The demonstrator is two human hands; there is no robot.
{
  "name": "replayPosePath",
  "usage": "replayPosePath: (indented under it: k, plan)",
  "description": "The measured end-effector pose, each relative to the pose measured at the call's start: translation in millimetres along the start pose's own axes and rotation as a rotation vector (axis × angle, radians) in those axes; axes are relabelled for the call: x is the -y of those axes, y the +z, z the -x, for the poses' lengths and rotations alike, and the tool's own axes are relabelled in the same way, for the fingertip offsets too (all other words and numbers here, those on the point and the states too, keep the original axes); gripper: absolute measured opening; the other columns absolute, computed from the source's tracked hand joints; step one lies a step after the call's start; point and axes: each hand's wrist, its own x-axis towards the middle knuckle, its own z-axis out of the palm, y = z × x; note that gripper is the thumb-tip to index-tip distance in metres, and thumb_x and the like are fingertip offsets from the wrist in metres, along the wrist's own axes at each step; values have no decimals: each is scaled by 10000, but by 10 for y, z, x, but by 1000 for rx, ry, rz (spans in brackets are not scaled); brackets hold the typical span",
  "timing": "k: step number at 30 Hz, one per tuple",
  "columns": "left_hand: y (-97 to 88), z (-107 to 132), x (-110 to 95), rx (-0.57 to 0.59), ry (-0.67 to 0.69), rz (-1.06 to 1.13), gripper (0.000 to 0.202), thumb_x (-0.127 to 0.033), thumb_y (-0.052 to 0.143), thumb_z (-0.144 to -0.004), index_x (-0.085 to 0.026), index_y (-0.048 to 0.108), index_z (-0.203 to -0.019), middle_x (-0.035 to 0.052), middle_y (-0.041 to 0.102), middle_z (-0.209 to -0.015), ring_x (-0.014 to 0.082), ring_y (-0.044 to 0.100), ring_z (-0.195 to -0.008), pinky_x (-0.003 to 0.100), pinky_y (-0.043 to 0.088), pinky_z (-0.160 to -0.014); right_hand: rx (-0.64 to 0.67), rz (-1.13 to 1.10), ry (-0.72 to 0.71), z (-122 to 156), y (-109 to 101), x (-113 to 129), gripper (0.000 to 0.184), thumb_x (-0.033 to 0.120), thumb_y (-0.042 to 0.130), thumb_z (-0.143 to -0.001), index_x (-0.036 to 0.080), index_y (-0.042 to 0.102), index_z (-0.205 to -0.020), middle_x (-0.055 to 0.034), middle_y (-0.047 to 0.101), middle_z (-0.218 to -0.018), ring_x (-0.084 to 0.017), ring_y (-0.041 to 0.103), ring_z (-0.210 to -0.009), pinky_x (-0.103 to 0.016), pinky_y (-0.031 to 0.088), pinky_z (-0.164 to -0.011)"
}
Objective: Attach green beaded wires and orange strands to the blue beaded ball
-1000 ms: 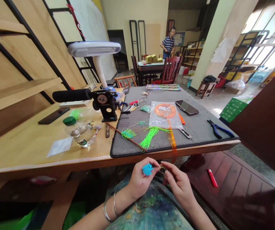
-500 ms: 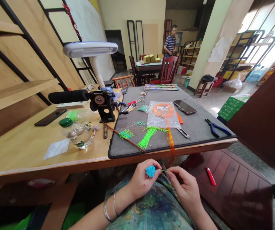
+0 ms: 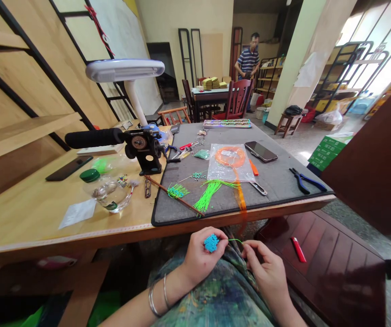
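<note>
Below the table's front edge, over my lap, my left hand [image 3: 200, 258] pinches a small cluster of blue beads [image 3: 211, 242] between thumb and fingers. A thin green cord [image 3: 235, 240] runs from the cluster to my right hand [image 3: 267, 271], whose fingers are closed on its end. On the grey mat [image 3: 277, 179] above lie a bundle of neon green cords [image 3: 211, 192], a small green beaded piece on a wooden stick [image 3: 177, 191] and an orange cord in a clear bag [image 3: 230, 160].
A black clamp tool [image 3: 144, 147] and a white desk lamp [image 3: 125, 71] stand on the wooden table [image 3: 35, 211]. A phone [image 3: 261, 151] and blue-handled pliers [image 3: 306, 180] lie on the mat. A red lighter [image 3: 298, 249] rests on the dark bench at right. A person stands far back.
My right hand has drawn away to the right and slightly down, pulling the green cord out longer from the blue bead cluster. My left hand keeps its hold on the cluster.
</note>
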Motion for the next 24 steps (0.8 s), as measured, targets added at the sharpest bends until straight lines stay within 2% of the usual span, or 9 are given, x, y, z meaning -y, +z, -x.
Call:
replayPosePath:
  k: [5, 12, 19, 22, 24]
  plan:
    - [33, 51, 47, 110, 207, -47, 94, -148, 609, -813, -179, 697, -828, 73, 691, -769, 174, 647, -716, 254, 512, -669, 89, -188, 115, 32, 125, -7, 371, 539, 611, -817, 178, 696, -794, -41, 670, -613, -131, 550, -433, -214, 406, -398]
    - [40, 67, 147, 228, 262, -64, 176, -143, 572, -846, -164, 716, -944, 102, 690, -845, 173, 660, -746, 245, 519, -673, 164, -298, 225, 44, 132, 106, 444, 605, 622, -774, 169, 707, -777, -46, 689, -634, -127, 572, -417, -201, 382, -378]
    - [8, 55, 78, 278, 429, -340, 187, -211, 547, -883, -151, 694, -983, 97, 697, -836, 187, 647, -724, 264, 510, -652, 203, -347, 273, 36, 150, 120, 475, 625, 617, -770, 154, 674, -742, -2, 595, -491, -130, 569, -410, -183, 374, -359]
    - [9, 57, 83, 293, 465, -408, 184, -201, 517, -887, -140, 679, -949, 99, 687, -826, 200, 637, -726, 280, 502, -645, 236, -413, 324, 32, 151, 145, 490, 631, 647, -738, 145, 681, -786, -21, 642, -587, -138, 601, -434, -184, 389, -352]
    - [18, 47, 97, 301, 400, -360, 159, -180, 527, -855, -134, 668, -913, 98, 673, -818, 200, 627, -723, 276, 491, -636, 273, -453, 352, 31, 138, 149, 506, 636, 652, -728, 142, 691, -832, -43, 675, -663, -151, 630, -471, -191, 411, -364]
